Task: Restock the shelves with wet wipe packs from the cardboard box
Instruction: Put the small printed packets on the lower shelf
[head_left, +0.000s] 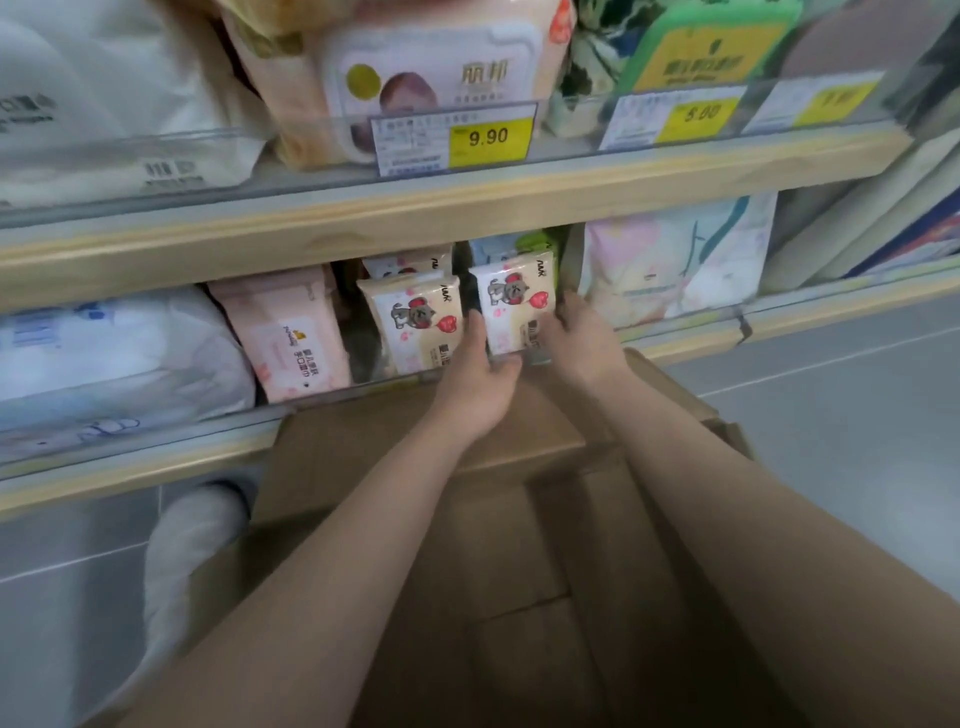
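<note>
A cream wet wipe pack (514, 304) with a grey cartoon dog and a red heart stands upright at the front of the lower shelf (322, 413). My left hand (480, 384) grips its left edge and lower corner, thumb under the bottom. My right hand (582, 338) holds its right edge, fingers curled round the side. A matching pack (415, 322) stands just to the left, with more of the same behind. The brown cardboard box (493, 545) sits open on the floor below my forearms; its inside is dark and shows no packs.
A pink wipe pack (291, 338) and a large white-blue pack (114, 358) fill the shelf to the left, and a pastel pack (675, 260) stands to the right. The upper shelf (467, 202) carries bigger packs and yellow price tags (488, 137). Grey tiled floor (841, 405) lies on the right.
</note>
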